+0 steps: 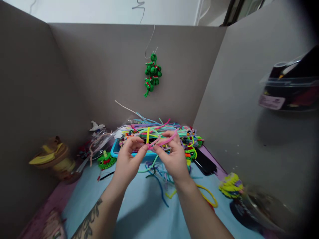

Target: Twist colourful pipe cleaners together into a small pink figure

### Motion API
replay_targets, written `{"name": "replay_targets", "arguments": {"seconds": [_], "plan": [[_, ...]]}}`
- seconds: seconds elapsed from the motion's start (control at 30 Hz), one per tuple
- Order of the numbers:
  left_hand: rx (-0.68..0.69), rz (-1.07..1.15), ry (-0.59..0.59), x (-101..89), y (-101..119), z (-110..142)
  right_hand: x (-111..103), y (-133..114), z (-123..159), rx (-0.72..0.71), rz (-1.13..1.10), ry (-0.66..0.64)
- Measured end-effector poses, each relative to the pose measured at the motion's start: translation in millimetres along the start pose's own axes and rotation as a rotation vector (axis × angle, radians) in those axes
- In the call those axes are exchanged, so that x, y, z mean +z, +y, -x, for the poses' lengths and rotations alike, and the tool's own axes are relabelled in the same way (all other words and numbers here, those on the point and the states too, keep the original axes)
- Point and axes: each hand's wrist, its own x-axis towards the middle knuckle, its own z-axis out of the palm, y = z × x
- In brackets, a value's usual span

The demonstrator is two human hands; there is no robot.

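- The pink fuzzy stem (169,141) is held up above the worktop (142,215), just on the near side of the blue tray (115,151), between both hands.
- The left hand (128,158) has a narrow pinch, thumb and forefinger closed on the stem's gathered end.
- The right hand (175,159) also grips narrowly, its thumb and fingers on the stem, with a length running up past the fingertips.
- The step in hand looks to be bending or twisting the stem at that pinch; more of it would call for a firm left hold while the right turns the free length.
- A yellow stem (148,135) stands just behind; whether it touches the pink one cannot be told.
- Loose stems (161,125) heap over the tray, towards the worktop's far edge.
- A dark phone (205,161) lies by the worktop's right edge, showing no readable marking.
- On the right wall, a clear pouch (289,83) carries a pale pink label (271,102); its print is too blurred to read.
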Motion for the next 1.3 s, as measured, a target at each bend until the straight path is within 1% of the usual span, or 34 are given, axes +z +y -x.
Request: {"name": "replay_targets", "arguments": {"seconds": [0.13,0.27,0.4,0.63,0.77,0.83,0.9,1.0,1.03,1.07,1.17,1.23,1.27,1.3], "plan": [[0.04,-0.071,-0.11,-3.5,1,0,-5,4,-3,-0.026,0.084,-0.036],[0.062,-0.087,-0.16,-5.4,1,1,-7,3,-5,-0.013,0.126,-0.091],[0.101,-0.121,-0.153,-3.9,3,2,-5,1,-4,-0.002,0.163,-0.115],[0.115,-0.17,-0.142,-2.8,1,3,-1,2,-2,-0.073,0.185,-0.025],[0.091,-0.141,-0.114,-3.5,-2,2,-1,1,-3,-0.122,0.142,-0.059],[0.071,-0.109,-0.097,-4.4,-3,1,-3,2,-5,-0.166,0.123,-0.076],[0.063,-0.102,-0.081,-6.3,-3,0,-8,6,-7,-0.184,0.121,-0.047],[0.082,-0.156,-0.092,-11.5,-1,-1,-17,19,-12,-0.128,0.181,0.012],[0.102,-0.182,-0.111,-13.6,1,-1,-20,25,-14,-0.092,0.206,-0.003],[0.128,-0.209,-0.137,-15.7,2,0,-22,31,-15,-0.043,0.219,-0.046],[0.21,-0.273,-0.225,-20.9,5,1,-26,46,-19,0.117,0.16,-0.279],[0.241,-0.296,-0.262,-22.7,6,2,-26,51,-20,0.154,0.119,-0.406],[0.249,-0.306,-0.273,-23.3,5,2,-26,52,-20,0.149,0.116,-0.426],[0.257,-0.322,-0.276,-23.7,5,2,-26,52,-20,0.134,0.127,-0.413]]}}
